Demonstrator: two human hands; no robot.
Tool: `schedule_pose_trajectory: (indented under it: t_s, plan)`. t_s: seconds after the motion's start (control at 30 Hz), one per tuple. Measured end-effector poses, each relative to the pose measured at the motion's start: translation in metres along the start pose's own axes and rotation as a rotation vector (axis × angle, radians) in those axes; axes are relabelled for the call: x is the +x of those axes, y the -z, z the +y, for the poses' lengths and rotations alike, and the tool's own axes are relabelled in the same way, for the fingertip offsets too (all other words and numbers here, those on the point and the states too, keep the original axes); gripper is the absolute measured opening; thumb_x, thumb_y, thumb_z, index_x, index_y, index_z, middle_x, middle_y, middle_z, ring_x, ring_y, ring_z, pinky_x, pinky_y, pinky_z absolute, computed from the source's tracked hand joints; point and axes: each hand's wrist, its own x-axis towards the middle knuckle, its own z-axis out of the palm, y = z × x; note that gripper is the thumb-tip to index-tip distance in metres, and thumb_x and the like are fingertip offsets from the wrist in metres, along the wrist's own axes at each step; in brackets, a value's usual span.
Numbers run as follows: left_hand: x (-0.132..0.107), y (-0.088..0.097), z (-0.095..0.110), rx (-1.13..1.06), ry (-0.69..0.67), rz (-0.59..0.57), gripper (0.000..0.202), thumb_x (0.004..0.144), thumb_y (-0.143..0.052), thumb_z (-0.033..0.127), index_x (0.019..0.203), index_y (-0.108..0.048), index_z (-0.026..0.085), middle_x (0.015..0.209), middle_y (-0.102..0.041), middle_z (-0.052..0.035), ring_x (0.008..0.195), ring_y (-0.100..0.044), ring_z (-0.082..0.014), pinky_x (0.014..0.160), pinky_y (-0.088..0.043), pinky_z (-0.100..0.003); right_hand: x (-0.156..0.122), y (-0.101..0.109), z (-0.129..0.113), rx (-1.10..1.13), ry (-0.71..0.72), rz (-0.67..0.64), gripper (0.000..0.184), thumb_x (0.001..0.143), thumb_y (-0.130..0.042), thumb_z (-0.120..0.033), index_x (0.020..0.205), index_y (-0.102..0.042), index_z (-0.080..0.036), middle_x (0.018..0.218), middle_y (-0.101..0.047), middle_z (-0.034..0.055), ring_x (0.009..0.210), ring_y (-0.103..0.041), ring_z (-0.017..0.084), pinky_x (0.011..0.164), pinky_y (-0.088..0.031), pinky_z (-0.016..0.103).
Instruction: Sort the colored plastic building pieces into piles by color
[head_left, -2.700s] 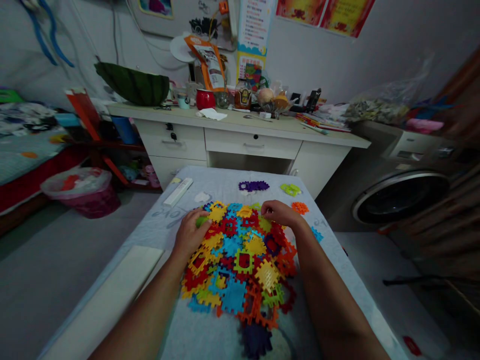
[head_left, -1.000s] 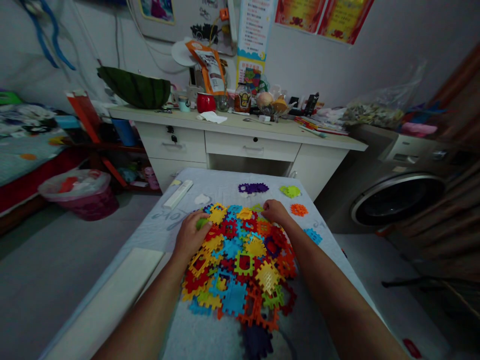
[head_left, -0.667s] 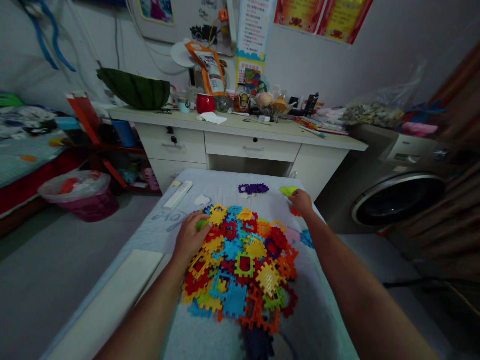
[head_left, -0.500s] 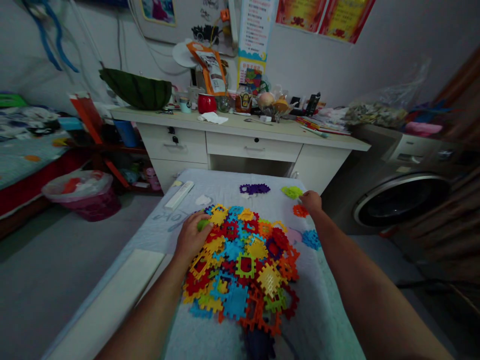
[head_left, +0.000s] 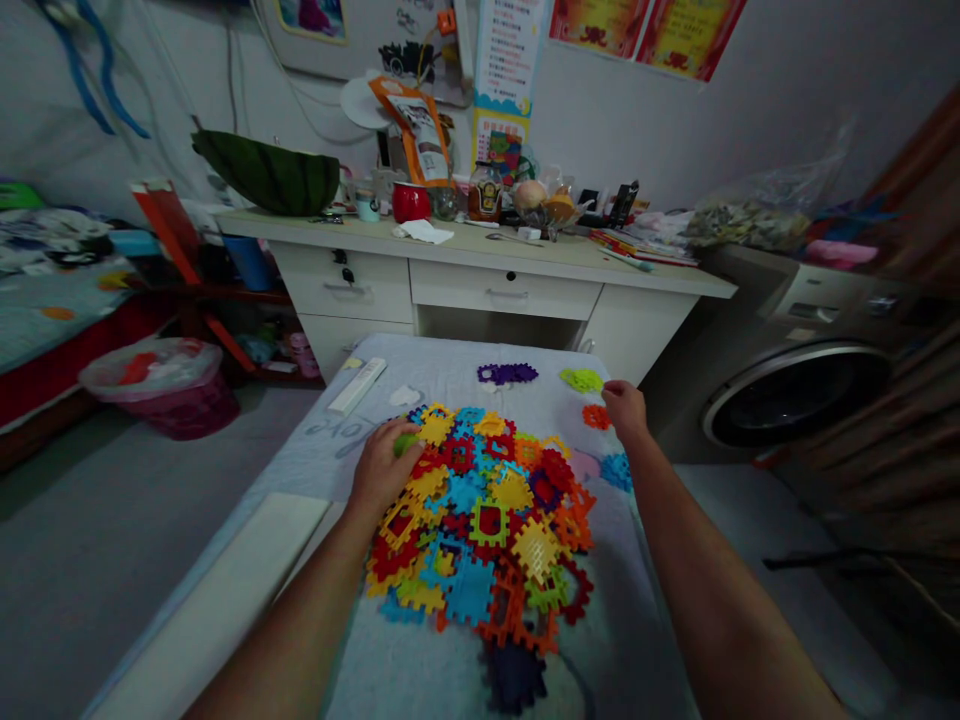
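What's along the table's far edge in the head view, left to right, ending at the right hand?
White strip → purple pieces → green pieces → right hand.

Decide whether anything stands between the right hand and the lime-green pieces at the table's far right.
Nothing visible does. The right hand is just right of the lime-green pieces, though contact is unclear. The orange pieces lie on the near side, not between.
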Motion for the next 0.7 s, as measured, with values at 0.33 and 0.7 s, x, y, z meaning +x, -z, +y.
schedule_pose_trajectory:
  t_s: [0.33,0.7]
  plan:
    - [0.000,-0.001,-0.001,0.006,-0.024,0.028,0.030,0.077,-0.060,0.041,0.097,-0.070,0.021,0.121,-0.064,-0.0099,0.120,-0.056,-0.0285,0.111,-0.038,-0.047,-0.091,0.010,-0.034,0.103,0.421,-0.528,0.022,0.080,-0.060,-0.028,0.095,-0.072,-0.017,0.091,-0.073,0.0067,0.084,-0.066,0.020,0.080,-0.051,0.032]
    - [0.000,0.000,0.001,-0.024,-0.005,0.028,0.028,0.078,-0.061,0.042,0.096,-0.070,0.023,0.120,-0.063,-0.0083,0.120,-0.057,-0.0276,0.112,-0.038,-0.045,-0.114,0.026,-0.051,-0.236,0.662,-0.794,0.043,0.071,-0.048,0.001,0.104,-0.071,-0.015,0.112,-0.069,0.0106,0.104,-0.061,0.022,0.096,-0.044,0.031]
